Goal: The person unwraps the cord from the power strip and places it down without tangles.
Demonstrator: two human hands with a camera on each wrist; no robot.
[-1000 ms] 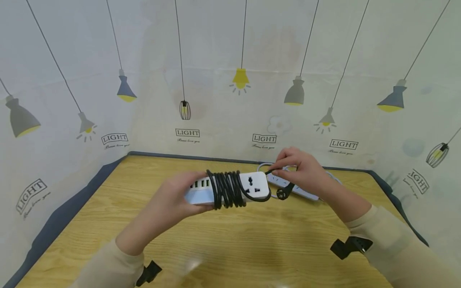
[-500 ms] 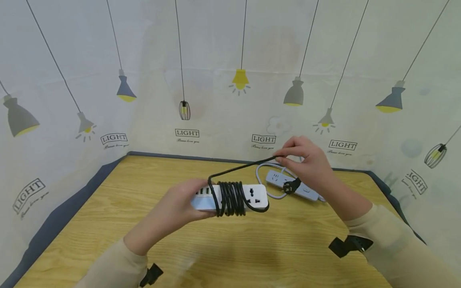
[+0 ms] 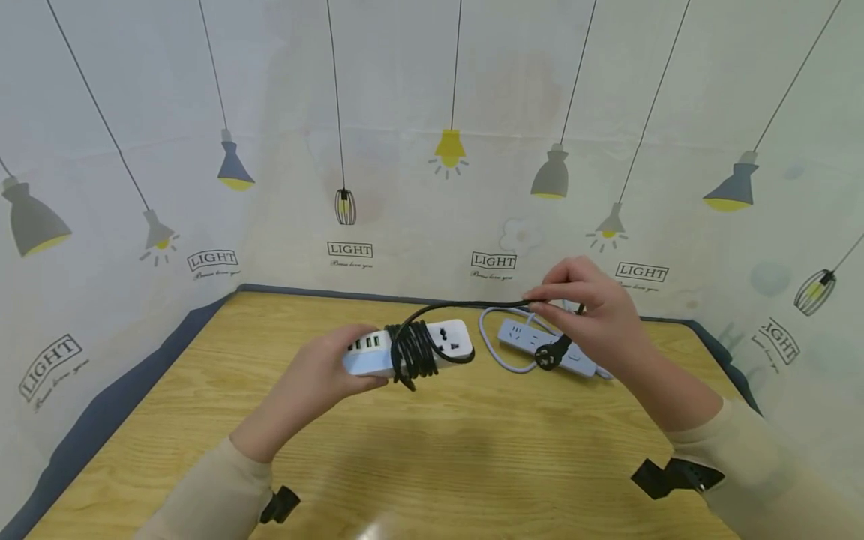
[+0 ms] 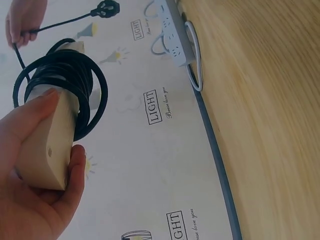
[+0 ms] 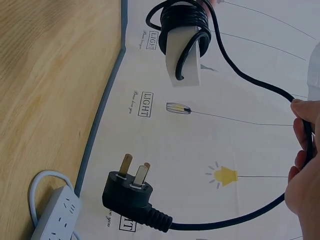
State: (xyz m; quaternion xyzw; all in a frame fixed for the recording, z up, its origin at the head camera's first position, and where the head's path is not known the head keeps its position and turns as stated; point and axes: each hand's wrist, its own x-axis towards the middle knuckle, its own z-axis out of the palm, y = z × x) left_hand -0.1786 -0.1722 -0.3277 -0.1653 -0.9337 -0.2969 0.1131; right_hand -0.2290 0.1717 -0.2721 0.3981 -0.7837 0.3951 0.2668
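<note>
One turn of black cord [image 3: 466,305] has come off the white power strip [image 3: 405,346], held above the bench [image 3: 432,450] in the left hand [image 3: 324,371] grip; right hand [image 3: 594,307] at 3 o'clock pinches the cord, plug [image 3: 548,354] dangling. Unwinding appears underway.

"LIGHT" labels on backdrop [image 3: 405,112]

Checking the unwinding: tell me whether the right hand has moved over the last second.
Yes. The right hand, pinching the black cord, went up and rightward, away from the white power strip lying on the table.
</note>
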